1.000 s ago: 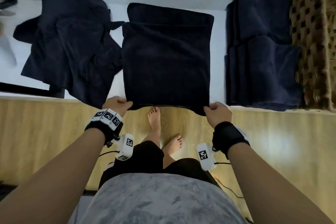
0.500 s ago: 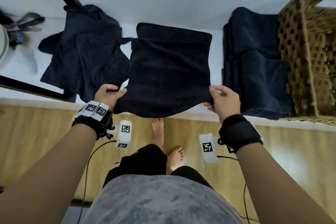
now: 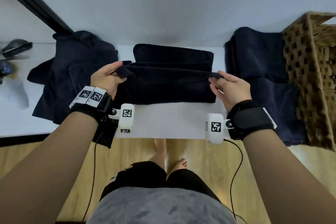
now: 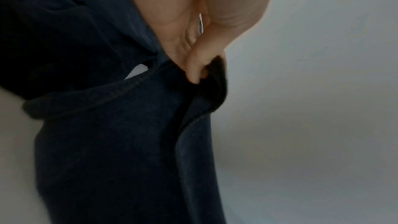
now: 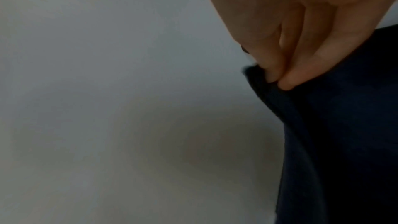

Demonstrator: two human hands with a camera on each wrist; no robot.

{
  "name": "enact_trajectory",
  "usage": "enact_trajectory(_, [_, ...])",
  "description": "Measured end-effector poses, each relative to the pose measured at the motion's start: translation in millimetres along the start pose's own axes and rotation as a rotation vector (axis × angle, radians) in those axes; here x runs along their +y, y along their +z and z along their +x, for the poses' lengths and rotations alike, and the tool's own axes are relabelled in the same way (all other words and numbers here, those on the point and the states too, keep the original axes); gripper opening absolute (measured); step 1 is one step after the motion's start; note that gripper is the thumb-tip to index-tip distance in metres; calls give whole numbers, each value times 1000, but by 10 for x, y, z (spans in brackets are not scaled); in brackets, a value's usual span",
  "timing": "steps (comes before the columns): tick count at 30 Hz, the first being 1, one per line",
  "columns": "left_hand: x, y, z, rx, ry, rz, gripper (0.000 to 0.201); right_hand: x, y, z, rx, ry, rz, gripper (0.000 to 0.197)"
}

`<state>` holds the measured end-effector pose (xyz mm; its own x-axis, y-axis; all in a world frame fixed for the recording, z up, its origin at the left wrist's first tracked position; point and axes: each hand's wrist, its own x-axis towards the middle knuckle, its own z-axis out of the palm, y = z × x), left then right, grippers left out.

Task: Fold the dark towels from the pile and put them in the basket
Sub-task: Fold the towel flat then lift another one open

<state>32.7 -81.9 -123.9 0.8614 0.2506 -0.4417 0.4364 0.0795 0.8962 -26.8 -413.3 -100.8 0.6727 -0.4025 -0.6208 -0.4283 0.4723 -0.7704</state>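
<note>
Folding a dark towel [image 3: 171, 85] at the middle of a white table [image 3: 169, 122], a person seen from their own head camera holds its near edge lifted and carried toward the far side; the left hand [image 3: 106, 78] pinches the left corner between thumb and curled fingers, and the right hand [image 3: 231, 87] pinches the right corner the same way, with its spare fingers loosely bent; the wrist views confirm both pinches, cloth gathered tight at the fingertips [image 4: 194, 72] of the left and at the fingertips [image 5: 286, 81] of the right; the far part of the towel lies flat on the table, so the fold looks roughly half made, the lifted edge not yet laid down on the far edge; to the left, just beside the towel, a rumpled pile of dark towels [image 3: 72, 78] waits unfolded, part of it hanging over the near table edge; to the right, folded dark towels [image 3: 263, 78] lie stacked flat on the table, touching a woven basket [image 3: 312, 78] at the far right; whether anything is already inside the basket cannot be told; judging from this, several towels are folded but seemingly none moved in, and the pile plus the basket loading remain.
</note>
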Motion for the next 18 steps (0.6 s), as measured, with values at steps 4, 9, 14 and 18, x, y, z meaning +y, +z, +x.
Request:
enact_trajectory(4, [44, 254, 501, 76, 104, 265, 20, -49, 192, 475, 147, -59, -163, 14])
enact_trajectory(9, [-12, 495, 1219, 112, 98, 525, 44, -55, 326, 1037, 302, -129, -447, 22])
enact_trajectory(14, [-84, 609, 1588, 39, 155, 936, 37, 9, 370, 1401, 324, -184, -934, 22])
enact_trajectory(18, [-146, 660, 1735, -20, 127, 997, 40, 57, 428, 1531, 315, -208, -1050, 29])
